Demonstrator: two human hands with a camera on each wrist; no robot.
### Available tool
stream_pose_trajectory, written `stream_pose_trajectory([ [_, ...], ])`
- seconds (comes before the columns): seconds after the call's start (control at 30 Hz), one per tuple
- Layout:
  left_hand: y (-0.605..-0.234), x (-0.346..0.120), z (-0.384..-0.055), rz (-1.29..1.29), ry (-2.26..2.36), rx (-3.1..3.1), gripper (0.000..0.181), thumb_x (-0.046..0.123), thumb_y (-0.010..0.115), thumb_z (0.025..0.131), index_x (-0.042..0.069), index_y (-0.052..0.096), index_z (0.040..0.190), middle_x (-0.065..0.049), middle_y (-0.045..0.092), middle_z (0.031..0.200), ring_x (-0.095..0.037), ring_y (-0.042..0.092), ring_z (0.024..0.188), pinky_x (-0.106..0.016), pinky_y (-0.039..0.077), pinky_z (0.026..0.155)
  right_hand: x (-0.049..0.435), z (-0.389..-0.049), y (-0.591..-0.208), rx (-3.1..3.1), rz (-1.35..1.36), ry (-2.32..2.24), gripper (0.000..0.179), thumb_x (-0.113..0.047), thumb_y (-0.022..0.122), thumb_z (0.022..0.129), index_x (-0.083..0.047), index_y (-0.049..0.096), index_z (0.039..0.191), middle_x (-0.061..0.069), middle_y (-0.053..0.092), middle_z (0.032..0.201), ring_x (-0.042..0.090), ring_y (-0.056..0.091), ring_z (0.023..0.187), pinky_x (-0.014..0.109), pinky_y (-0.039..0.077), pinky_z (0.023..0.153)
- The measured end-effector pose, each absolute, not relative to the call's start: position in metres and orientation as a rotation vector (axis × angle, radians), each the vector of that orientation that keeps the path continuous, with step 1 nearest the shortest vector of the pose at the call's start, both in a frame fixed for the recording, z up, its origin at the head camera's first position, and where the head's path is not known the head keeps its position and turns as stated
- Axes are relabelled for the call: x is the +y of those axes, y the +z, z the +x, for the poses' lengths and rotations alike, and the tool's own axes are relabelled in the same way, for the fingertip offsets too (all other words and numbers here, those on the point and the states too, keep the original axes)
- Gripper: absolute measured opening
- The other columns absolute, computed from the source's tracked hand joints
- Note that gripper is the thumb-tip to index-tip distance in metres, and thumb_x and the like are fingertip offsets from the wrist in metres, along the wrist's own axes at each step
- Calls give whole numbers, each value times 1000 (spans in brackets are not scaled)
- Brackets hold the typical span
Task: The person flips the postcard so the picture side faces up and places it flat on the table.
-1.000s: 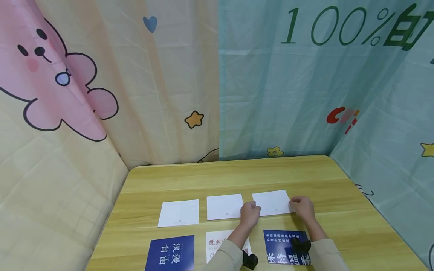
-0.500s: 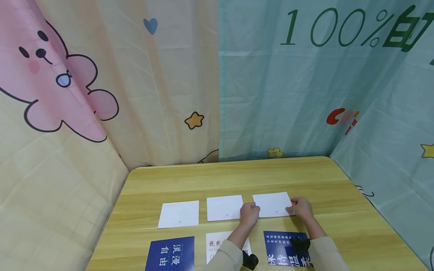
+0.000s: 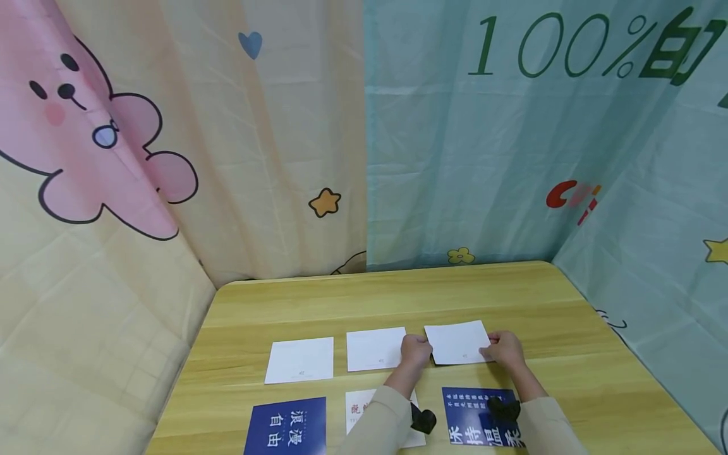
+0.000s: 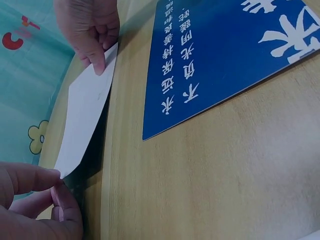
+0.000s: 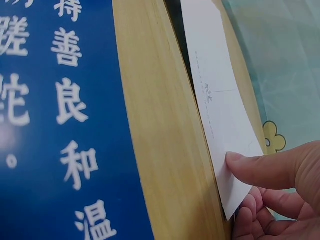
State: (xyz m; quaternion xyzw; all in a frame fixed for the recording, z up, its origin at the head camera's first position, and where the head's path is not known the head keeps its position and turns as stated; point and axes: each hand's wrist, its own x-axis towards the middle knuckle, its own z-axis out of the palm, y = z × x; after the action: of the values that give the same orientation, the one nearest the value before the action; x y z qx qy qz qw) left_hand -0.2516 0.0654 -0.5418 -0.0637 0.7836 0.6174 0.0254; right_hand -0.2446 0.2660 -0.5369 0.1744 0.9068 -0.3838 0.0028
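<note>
A blank white card lies at the right end of the far row on the wooden table. My left hand pinches its near left corner, and my right hand pinches its near right corner. The near edge is raised off the wood, with a dark shadow beneath. In the left wrist view the white card slopes between my left hand and my right hand. In the right wrist view my right hand clamps the white card between thumb and fingers.
Two more white cards lie in the far row. Nearer me lie a blue card, a white card with red print and another blue card partly under my arms. Printed curtains close in the table.
My left hand has shifted a little left and forward onto the card's corner. The card's near edge has come up off the table. The right hand has stayed nearly still.
</note>
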Motion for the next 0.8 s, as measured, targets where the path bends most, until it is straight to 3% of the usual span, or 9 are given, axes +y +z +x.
stream_pose_trajectory([
  [0.13, -537, 67, -251, -187, 1861, 2489, 24, -8, 56, 68, -4, 71, 86, -11, 65, 86, -22, 55, 80, -27, 46, 66, 266, -245, -538, 2831, 559, -1222, 40, -1, 73, 72, 17, 54, 102, 22, 53, 86, 32, 48, 77, 35, 43, 64],
  [0.3, -535, 66, -249, -204, 1834, 2490, 24, -8, 59, 68, -4, 71, 88, -11, 65, 87, -22, 57, 83, -27, 47, 65, 266, -243, -538, 2826, 577, -1250, 39, -2, 73, 73, 16, 54, 103, 21, 53, 87, 32, 48, 78, 31, 43, 61],
  [0.63, -537, 67, -248, -127, 1643, 2714, 7, -3, 67, 68, 3, 70, 67, -3, 61, 67, -15, 53, 62, -26, 45, 55, 266, -239, -538, 2878, 539, -1273, 36, -2, 73, 72, 15, 55, 98, 20, 53, 83, 30, 48, 75, 32, 43, 61],
  [0.8, -538, 70, -247, -68, 1638, 2786, 17, -5, 68, 68, 4, 62, 55, 1, 54, 57, -12, 45, 54, -24, 38, 49, 268, -237, -535, 2919, 495, -1242, 35, -5, 73, 73, 15, 54, 96, 19, 53, 81, 29, 49, 73, 36, 43, 62],
])
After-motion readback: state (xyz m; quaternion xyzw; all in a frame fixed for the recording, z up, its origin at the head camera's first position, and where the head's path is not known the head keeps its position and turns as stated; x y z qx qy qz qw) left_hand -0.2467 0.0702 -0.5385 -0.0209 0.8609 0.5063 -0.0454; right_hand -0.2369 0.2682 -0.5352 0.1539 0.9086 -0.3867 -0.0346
